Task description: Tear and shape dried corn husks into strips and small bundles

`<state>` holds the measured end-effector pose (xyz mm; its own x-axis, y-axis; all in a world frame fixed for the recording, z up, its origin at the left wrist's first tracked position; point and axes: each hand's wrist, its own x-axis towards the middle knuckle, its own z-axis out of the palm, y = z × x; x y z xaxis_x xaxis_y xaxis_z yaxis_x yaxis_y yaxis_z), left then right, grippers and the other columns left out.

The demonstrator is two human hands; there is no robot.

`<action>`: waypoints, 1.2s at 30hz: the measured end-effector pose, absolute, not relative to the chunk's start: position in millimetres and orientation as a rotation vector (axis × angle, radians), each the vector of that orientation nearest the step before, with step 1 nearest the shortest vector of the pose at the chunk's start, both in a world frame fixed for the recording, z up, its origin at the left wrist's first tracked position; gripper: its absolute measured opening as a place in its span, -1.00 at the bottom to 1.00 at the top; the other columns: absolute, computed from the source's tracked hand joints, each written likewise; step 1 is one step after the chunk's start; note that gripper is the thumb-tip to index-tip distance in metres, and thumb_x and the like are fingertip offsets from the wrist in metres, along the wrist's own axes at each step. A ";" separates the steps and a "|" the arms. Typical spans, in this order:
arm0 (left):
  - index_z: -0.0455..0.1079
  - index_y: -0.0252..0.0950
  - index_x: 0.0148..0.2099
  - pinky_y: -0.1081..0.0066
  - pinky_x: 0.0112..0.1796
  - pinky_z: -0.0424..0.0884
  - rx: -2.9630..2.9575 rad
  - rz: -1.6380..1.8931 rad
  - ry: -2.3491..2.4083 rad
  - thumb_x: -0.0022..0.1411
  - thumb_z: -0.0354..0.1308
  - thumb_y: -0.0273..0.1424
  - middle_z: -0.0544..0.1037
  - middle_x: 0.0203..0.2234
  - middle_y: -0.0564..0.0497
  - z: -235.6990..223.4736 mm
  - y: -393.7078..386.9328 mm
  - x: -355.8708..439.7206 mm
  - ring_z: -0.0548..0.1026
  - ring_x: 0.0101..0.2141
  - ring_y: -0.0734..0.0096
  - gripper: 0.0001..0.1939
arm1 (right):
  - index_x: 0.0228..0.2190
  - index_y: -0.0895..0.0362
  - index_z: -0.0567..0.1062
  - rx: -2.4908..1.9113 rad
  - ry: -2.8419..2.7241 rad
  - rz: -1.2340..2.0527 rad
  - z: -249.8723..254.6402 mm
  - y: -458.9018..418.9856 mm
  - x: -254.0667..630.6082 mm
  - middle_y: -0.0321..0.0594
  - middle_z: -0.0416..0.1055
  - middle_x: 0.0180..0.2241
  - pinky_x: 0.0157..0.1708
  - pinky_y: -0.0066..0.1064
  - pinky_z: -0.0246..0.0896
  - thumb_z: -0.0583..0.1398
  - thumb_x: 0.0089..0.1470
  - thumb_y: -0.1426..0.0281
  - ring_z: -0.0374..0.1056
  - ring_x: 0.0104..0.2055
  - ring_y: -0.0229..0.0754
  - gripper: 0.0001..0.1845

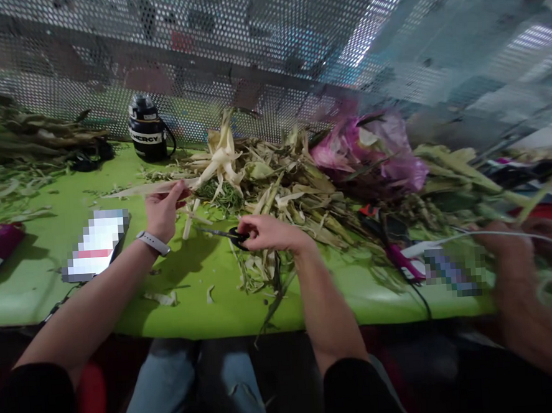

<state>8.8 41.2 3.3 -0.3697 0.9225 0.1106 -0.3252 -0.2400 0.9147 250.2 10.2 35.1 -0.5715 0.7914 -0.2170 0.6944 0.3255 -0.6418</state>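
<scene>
The left hand point(164, 207) has its grip closed on a long, pale cream corn husk strip point(139, 190), pinched between thumb and fingers near the strip's right end. The strip is thin, flat and slightly translucent; it tapers to a narrow point toward the left edge of the lime-green counter point(184, 312) and is held above the middle of the surface, roughly level. The right hand point(264, 233) has its grip closed around the black looped handles of a pair of scissors point(219, 233); the dark, slender blades point left, toward the area below the left hand. Whether the blades are parted cannot be told. A small pale husk piece with crossed arms point(190, 219) is just below the left hand. Behind the hands, a cream husk cluster with splayed, petal-like strips point(224, 157) stands out against a heap of dry brown and green husks point(298, 192), with fine green shreds point(223, 196) at its base. A black bottle with a white lettered band point(149, 133) is upright near the back edge, and a crumpled pink translucent plastic bag point(370, 151) lies right of center. A phone with a lit, pixelated screen point(96, 245) lies left of the left forearm. Near the right edge of the view, a blurred hand of another person point(505, 242) is visible.
</scene>
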 end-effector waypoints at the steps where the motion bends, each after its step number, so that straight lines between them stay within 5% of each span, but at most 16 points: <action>1: 0.52 -0.33 -0.33 0.54 -0.47 0.41 0.858 1.764 1.055 -0.08 0.41 -0.22 0.60 -0.47 -0.04 3.8 41.0 9.1 0.59 -0.37 0.38 -0.68 | -0.27 0.16 0.42 -1.335 -2.337 1.134 35.9 12.0 253.1 -0.30 0.41 -0.43 -0.49 -0.46 0.15 0.24 -0.09 0.38 0.29 -0.48 -0.31 -0.73; 5: 0.50 -0.33 -0.36 0.50 -0.41 0.46 0.840 1.774 1.000 -0.08 0.41 -0.20 0.59 -0.48 -0.04 5.3 39.9 11.1 0.59 -0.36 0.37 -0.68 | -0.36 0.14 0.35 -1.194 -1.906 1.276 28.5 16.9 245.4 -0.36 0.36 -0.48 -0.43 -0.44 0.27 0.32 -0.14 0.24 0.30 -0.45 -0.31 -0.65; 11: 0.50 -0.29 -0.34 0.54 -0.45 0.38 0.856 1.834 1.044 -0.01 0.37 -0.18 0.58 -0.48 0.02 3.2 39.5 14.1 0.53 -0.44 0.49 -0.71 | -0.47 0.09 0.24 -1.325 -1.861 1.377 14.2 14.4 216.4 -0.37 0.31 -0.57 -0.61 -0.45 0.28 0.35 -0.17 0.08 0.32 -0.50 -0.26 -0.53; 27: 0.37 -0.29 -0.35 0.56 -0.41 0.33 0.831 1.582 0.850 -0.03 0.38 -0.24 0.52 -0.45 0.09 -2.5 12.5 36.1 0.48 -0.42 0.57 -0.69 | -0.46 0.09 0.24 -1.274 -1.786 1.165 4.4 13.3 203.8 -0.43 0.23 -0.62 -0.62 -0.51 0.00 0.28 -0.12 -0.01 0.17 -0.58 -0.33 -0.52; 36: 0.34 -0.29 -0.37 0.54 -0.41 0.32 0.809 1.569 0.844 -0.04 0.38 -0.21 0.51 -0.46 0.09 -2.3 13.5 36.8 0.48 -0.43 0.57 -0.66 | -0.47 0.07 0.21 -1.234 -1.837 1.040 -1.8 12.5 202.1 -0.44 0.21 -0.59 -0.54 -0.49 0.08 0.27 -0.09 0.03 0.18 -0.53 -0.32 -0.55</action>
